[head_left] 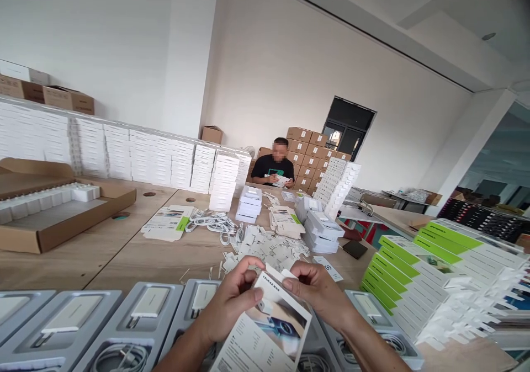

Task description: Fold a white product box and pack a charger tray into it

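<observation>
Between my hands is a printed white cardboard box (265, 333) with a picture of a charger and a phone; its top end faces away from me. My left hand (236, 295) grips its upper left edge, thumb on the printed face. At the top right corner, my right hand (314, 289) pinches a white flap. Below lies a row of grey trays (105, 317), each holding a white charger (149, 302) and, where visible, a coiled white cable (120, 356). The trays directly under the box are partly hidden by it and my arms.
White paper pieces (265, 245) are heaped mid-table beside loose white cables (213, 221) and flat printed cartons (168, 221). A brown carton (83, 226) of chargers stands left. Green-and-white boxes (389, 278) are stacked right. Across the table sits a person (271, 168) holding something white.
</observation>
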{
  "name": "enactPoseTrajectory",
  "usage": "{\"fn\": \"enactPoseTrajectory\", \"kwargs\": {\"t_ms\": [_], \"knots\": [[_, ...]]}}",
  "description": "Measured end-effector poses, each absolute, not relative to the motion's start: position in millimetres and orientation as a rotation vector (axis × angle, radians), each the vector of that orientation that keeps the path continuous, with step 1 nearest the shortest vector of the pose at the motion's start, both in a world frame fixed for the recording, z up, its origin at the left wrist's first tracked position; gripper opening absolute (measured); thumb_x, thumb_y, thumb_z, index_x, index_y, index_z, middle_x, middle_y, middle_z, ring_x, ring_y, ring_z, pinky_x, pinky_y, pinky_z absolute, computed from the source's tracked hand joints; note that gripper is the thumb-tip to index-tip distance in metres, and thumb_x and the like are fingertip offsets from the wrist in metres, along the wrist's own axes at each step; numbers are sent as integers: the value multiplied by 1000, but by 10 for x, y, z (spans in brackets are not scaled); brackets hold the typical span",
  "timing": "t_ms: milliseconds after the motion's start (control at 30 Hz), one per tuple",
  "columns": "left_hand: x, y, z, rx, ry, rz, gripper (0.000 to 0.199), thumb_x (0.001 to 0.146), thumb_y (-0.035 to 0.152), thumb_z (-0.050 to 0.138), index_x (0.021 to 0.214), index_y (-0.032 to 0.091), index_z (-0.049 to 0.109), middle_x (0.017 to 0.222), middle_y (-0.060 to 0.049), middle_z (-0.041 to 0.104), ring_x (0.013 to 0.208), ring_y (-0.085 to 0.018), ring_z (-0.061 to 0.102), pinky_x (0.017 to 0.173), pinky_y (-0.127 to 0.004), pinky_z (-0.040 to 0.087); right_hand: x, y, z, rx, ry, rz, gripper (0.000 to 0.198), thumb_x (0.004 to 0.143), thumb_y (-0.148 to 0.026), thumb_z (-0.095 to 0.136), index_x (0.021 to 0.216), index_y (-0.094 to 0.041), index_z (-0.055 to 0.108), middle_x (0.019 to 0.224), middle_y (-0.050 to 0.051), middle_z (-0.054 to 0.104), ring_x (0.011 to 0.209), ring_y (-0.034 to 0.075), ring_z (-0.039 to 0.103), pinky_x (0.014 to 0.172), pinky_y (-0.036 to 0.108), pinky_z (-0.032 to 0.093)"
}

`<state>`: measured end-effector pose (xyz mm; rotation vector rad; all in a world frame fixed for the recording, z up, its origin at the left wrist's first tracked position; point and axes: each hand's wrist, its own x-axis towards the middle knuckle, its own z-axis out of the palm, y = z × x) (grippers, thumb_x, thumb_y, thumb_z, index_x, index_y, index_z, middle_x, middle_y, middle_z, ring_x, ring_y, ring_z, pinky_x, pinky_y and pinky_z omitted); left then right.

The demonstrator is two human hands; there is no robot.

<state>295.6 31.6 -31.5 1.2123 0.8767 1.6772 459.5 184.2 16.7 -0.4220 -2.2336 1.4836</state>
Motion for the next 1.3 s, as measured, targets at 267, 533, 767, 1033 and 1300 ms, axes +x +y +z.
{"fn": "enactPoseTrajectory", "kwargs": {"t_ms": [267,533,767,1033,1300], "knots": [[2928,310,-339,1240,936,1696,44,85,30,66,125,25,51,90,-2,59,77,-15,54,68,-27,40,4612,1694,180,-413,-2313,1120,34,80,-47,68,64,-18,60,67,-2,50,65,12,45,61,27,33],[2904,377,-348,1069,902,1920,29,81,35,69,106,21,61,79,1,56,67,-12,50,61,-23,36,4684,1672,196,-461,-2275,1362,33,90,-51,52,92,-24,73,90,3,67,87,19,59,78,31,46],[2922,339,-275,1128,885,1850,30,81,37,68,103,18,61,80,-1,58,66,-12,48,61,-23,36,4835,1522,2,-498,-2257,1067,28,83,-50,62,100,-29,72,110,5,68,103,24,59,91,35,46],[2993,289,-353,1474,1100,1646,33,85,42,64,109,19,59,78,0,51,70,-13,45,64,-24,35,4784,1583,197,-596,-2255,1502,45,81,-61,59,71,-18,65,63,-2,53,62,13,44,57,27,32],[2998,293,-357,1494,1090,1607,33,87,43,61,109,19,57,79,-1,51,70,-14,45,64,-25,33,4806,1657,52,-745,-2006,1884,40,72,-57,72,83,-18,71,73,0,65,67,13,53,62,26,37]]}}
